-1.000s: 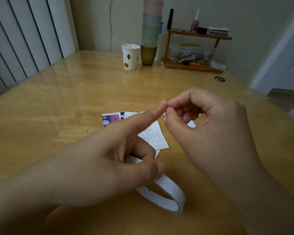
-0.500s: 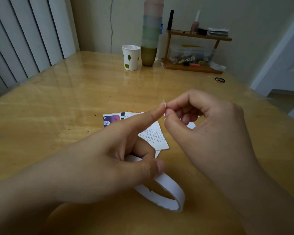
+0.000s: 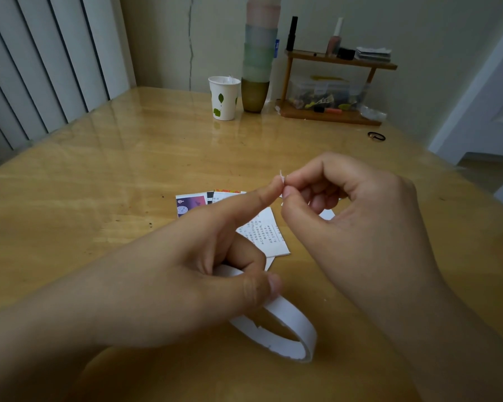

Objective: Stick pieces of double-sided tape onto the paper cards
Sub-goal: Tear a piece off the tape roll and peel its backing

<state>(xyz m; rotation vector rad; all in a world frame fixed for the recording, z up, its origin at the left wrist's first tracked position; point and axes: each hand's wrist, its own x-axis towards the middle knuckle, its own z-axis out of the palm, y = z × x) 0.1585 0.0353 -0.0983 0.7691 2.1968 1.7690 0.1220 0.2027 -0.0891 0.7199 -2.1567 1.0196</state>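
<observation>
The wooden table [image 3: 99, 181] spreads glossy and yellow beneath both hands. The left hand [image 3: 186, 271] reaches in from the lower left with its index finger stretched forward, while its thumb and curled fingers grip the roll of double-sided tape [image 3: 285, 332], a thin white ring with a ragged, torn inner edge that hangs just below and to the right of that hand. The right hand [image 3: 346, 210] comes in from the lower right, fingers curled, its thumb and forefinger pinching a tiny white piece of tape [image 3: 281, 174] against the tip of the left index finger. Beyond and beneath the two hands, flat on the table, lie the paper cards [image 3: 270, 233]: one white with lines of small print, one with a purple picture and a spiral, overlapping each other. Far past the hands stand a paper cup [image 3: 224, 98] printed with green leaves and a small wooden shelf [image 3: 331, 114].
</observation>
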